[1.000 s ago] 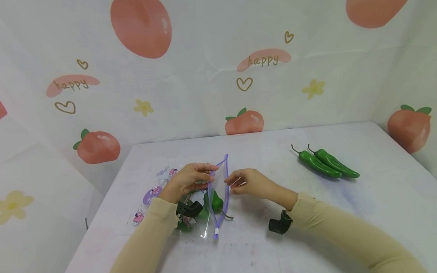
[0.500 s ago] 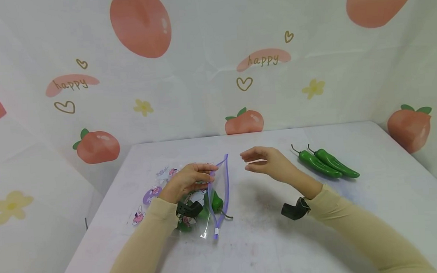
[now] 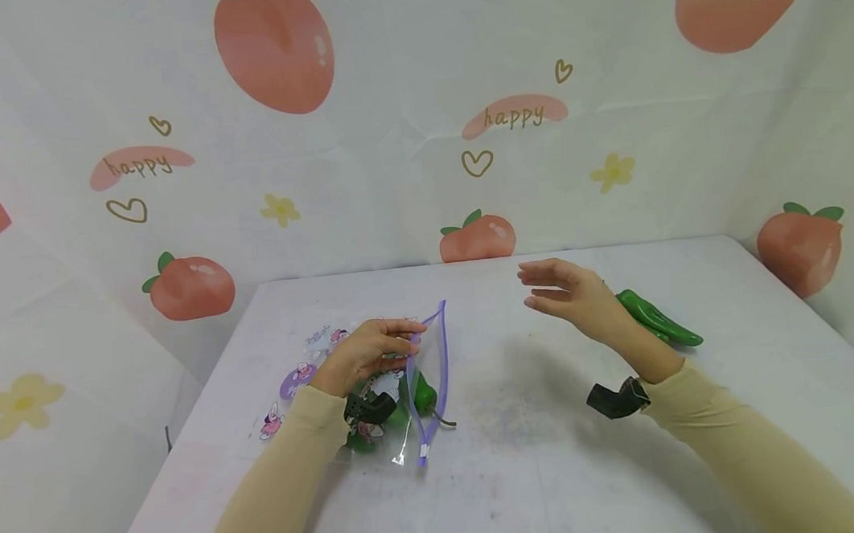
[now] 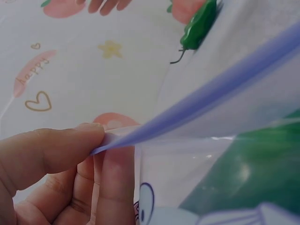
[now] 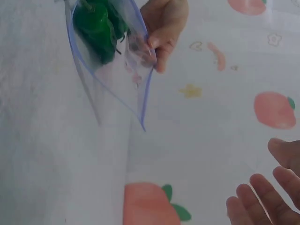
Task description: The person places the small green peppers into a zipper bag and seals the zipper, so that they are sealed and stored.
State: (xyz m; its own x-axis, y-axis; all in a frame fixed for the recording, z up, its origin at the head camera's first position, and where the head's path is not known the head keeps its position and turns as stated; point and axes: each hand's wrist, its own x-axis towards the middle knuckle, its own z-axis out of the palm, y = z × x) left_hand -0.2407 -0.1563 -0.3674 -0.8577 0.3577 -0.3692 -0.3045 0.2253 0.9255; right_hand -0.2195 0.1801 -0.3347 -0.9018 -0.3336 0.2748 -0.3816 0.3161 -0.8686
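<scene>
My left hand (image 3: 362, 354) pinches the purple-edged mouth of a clear zip bag (image 3: 444, 358) between thumb and fingers; the left wrist view shows the purple zip strip (image 4: 211, 98) running from the fingertips. The bag lies on its side, its mouth spread apart and facing right. Inside are green peppers (image 5: 93, 28), one with its stem poking out past the opening. My right hand (image 3: 569, 295) hovers over the table, holding nothing, fingers extended and thumb apart. Behind its wrist lie two long green chili peppers (image 3: 658, 319), one mostly hidden by the arm.
A white slider (image 3: 424, 451) sits at the near end of the zip. Cartoon prints (image 3: 271, 421) show on the bag's left part. The white table (image 3: 497, 488) meets a fruit-patterned cloth backdrop (image 3: 393, 180) behind and at the sides.
My right hand has left the bag's mouth and moved up and to the right, partly covering the two chili peppers. The left hand and bag have stayed in place.
</scene>
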